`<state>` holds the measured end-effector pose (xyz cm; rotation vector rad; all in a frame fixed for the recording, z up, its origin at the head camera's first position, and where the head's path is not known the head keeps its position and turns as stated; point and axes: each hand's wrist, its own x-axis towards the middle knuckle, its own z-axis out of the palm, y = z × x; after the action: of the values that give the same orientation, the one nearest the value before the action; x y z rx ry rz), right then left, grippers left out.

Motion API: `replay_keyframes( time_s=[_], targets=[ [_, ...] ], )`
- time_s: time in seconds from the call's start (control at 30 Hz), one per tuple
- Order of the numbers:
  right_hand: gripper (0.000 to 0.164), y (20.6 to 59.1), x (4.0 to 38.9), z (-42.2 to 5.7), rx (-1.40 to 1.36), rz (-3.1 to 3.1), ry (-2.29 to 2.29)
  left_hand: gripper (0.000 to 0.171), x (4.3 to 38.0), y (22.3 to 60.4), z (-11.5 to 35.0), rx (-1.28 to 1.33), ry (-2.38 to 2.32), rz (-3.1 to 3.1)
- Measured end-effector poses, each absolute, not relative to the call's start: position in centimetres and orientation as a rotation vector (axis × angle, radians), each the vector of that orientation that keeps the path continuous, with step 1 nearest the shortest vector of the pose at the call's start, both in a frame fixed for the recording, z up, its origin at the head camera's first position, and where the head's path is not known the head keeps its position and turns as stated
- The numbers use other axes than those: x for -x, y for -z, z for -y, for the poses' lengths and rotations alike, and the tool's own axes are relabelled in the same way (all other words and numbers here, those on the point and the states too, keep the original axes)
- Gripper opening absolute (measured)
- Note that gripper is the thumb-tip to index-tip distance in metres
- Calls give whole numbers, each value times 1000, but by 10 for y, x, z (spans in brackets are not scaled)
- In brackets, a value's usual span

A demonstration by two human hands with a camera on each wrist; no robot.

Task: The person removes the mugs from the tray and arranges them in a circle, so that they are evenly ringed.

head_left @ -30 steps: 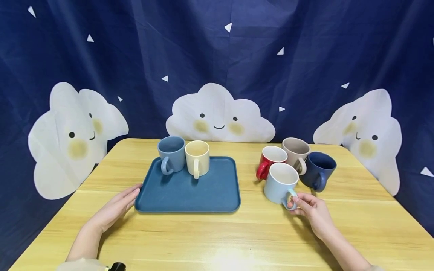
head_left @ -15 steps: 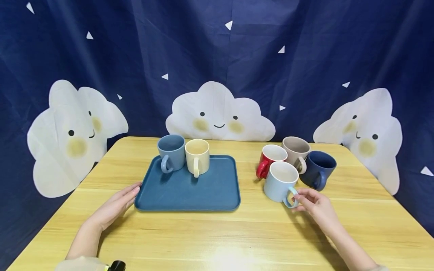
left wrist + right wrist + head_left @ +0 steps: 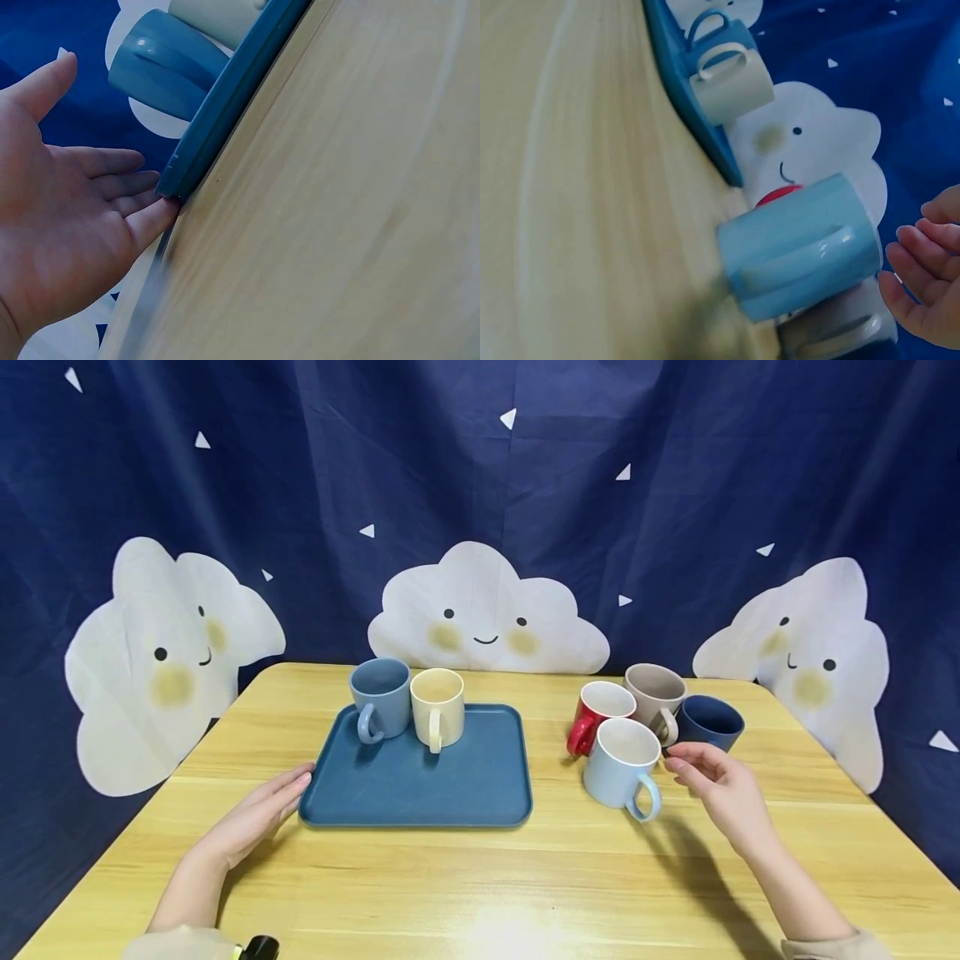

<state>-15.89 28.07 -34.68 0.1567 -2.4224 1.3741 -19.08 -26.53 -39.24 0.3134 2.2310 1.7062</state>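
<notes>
My left hand (image 3: 251, 818) lies at the left edge of the blue tray (image 3: 420, 793), its straight fingertips touching the rim; the left wrist view shows the fingers (image 3: 120, 161) against the tray's side. Just right of a light-blue mug (image 3: 618, 768), my right hand (image 3: 720, 797) hovers over the table with loosely bent fingers and nothing held. The mug stands upright, its handle pointing toward me. Behind it are a red mug (image 3: 588, 718), a taupe mug (image 3: 652, 693) and a navy mug (image 3: 708, 722), whose handle is mostly hidden by my right hand.
On the tray's back left, a grey-blue mug (image 3: 386, 706) and a cream mug (image 3: 442, 710) stand side by side. The wooden table (image 3: 450, 893) ends at a dark blue curtain (image 3: 480, 468) with cloud shapes.
My right hand has let go of the light-blue mug's handle and risen up and to the right, off it. The mug stays in place, and the left hand has not moved.
</notes>
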Motion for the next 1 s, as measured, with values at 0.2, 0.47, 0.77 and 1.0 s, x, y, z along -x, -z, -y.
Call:
replay_keyframes(
  time_s=[0.2,0.47,0.77,1.0],
  targets=[
    [26,331,166,-265,-229,2464,-1324,70,191,392,265,-323,-1707,-2233],
    [26,316,176,-236,-367,2501,-1384,70,191,393,264,-321,-1712,-2231],
    [29,300,194,-191,-534,2538,-1584,70,190,392,265,-314,-1708,-2245],
    [29,308,214,-147,-609,2557,-1636,70,189,392,262,-298,-1716,-2247]
  ],
)
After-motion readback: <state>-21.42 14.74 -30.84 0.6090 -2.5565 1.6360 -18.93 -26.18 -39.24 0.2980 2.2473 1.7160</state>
